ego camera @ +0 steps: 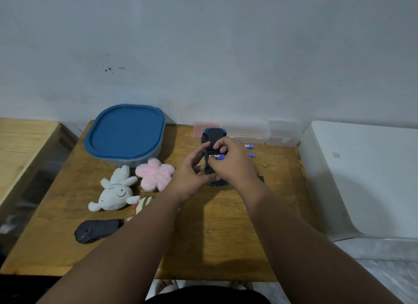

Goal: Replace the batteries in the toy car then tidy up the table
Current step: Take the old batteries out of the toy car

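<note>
Steadying the upturned blue-and-black plastic toy car [213, 139], the left hand [190, 176] is gripping its side while the right hand [230, 165] is pinching a blue cylindrical battery [219, 157] at the underside bay. Match polarity; seat it flat. Spare blue batteries [249, 146] are lying right of the grip.
</note>
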